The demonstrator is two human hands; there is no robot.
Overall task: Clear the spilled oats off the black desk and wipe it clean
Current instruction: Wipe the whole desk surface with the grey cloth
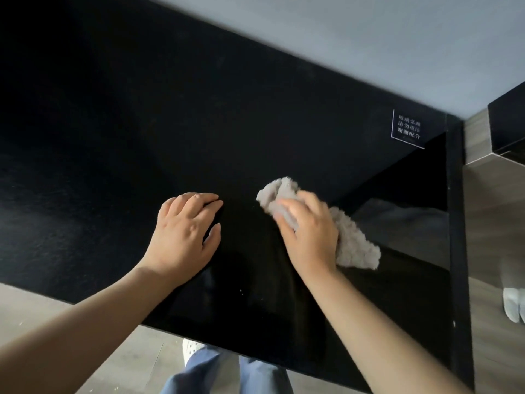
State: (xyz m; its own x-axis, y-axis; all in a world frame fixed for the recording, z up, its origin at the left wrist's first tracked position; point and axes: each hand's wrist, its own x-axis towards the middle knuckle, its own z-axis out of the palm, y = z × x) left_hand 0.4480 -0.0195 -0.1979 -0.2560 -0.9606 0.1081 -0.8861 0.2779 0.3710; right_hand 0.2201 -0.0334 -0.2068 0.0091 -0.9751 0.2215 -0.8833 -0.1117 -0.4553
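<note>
The black desk (199, 115) fills most of the view, matte on the left and glossy on the right. My right hand (308, 231) grips a crumpled grey cloth (355, 243) and presses it on the glossy part near the desk's right end. My left hand (184, 231) lies flat on the desk just left of it, fingers straight and together. A few tiny pale specks (241, 292) show on the glossy surface near the front edge, below the hands. No pile of oats is visible.
A small sticker with white writing (407, 129) sits at the desk's far right corner. Grey wall runs behind the desk. Wood-look floor lies to the right, with a white object (512, 304) at the frame edge. My jeans and a white shoe (190, 349) show below the front edge.
</note>
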